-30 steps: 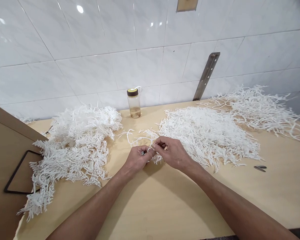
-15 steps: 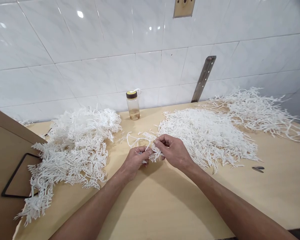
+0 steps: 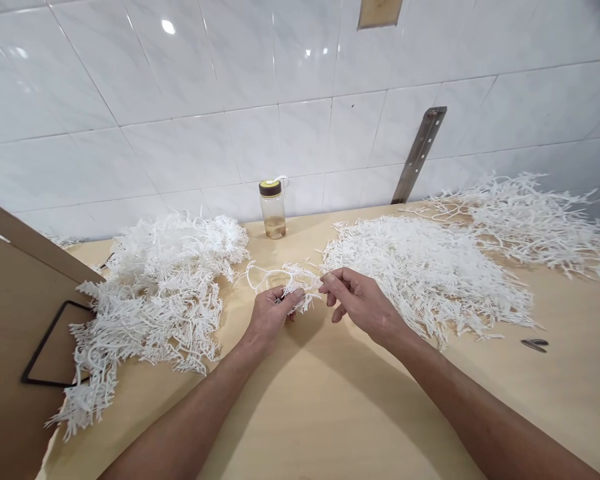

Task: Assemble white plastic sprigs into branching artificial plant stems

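Observation:
My left hand (image 3: pixel 271 317) is closed around a small bunch of white branching plastic strands (image 3: pixel 304 301), thumb on top. A longer curved stem (image 3: pixel 260 277) of the same white material loops out beyond its fingers. Just right of the bunch is my right hand (image 3: pixel 353 300), its thumb and forefinger drawn together in a pinch and its other fingers curled. Whether something thin is between those fingertips is too small to tell. To the right, a wide heap of white sprigs (image 3: pixel 420 273) lies behind my right hand.
Another white heap (image 3: pixel 165 293) lies on the left, beside a brown board (image 3: pixel 25 333) with a black wire frame (image 3: pixel 45 340). A water bottle (image 3: pixel 273 210) stands near the tiled wall. Loose branching strands (image 3: pixel 535 220) lie far right, and thread snips (image 3: pixel 535 345) rest on the table (image 3: pixel 360 420).
My right hand has come away from the white bunch, a little to the right. My left hand keeps hold of it. The whole view has shifted slightly.

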`<state>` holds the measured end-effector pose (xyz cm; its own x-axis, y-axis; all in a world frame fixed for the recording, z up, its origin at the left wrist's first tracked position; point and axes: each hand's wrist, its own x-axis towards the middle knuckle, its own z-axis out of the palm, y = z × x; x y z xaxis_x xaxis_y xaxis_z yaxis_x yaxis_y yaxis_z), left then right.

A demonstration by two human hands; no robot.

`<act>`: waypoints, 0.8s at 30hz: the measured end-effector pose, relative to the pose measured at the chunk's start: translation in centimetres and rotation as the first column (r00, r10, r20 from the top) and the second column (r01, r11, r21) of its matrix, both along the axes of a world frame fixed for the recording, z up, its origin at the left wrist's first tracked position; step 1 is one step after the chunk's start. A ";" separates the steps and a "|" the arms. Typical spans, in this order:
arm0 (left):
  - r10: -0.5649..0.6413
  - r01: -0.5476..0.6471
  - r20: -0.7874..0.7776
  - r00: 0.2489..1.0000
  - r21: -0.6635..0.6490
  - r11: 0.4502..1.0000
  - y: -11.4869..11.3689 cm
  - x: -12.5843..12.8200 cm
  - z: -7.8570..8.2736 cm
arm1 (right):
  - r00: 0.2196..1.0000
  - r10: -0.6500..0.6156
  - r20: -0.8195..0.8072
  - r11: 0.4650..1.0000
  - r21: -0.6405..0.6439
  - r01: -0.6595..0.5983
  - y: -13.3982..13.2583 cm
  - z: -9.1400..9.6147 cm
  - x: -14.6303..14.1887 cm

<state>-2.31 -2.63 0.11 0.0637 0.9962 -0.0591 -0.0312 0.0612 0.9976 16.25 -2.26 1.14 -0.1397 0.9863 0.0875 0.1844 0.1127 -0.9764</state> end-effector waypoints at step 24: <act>-0.078 0.083 -0.154 0.985 0.030 0.996 -0.2 0.1 -0.3 | 0.993 0.020 0.116 0.998 -0.056 -0.013 0.0 -0.9 -1.2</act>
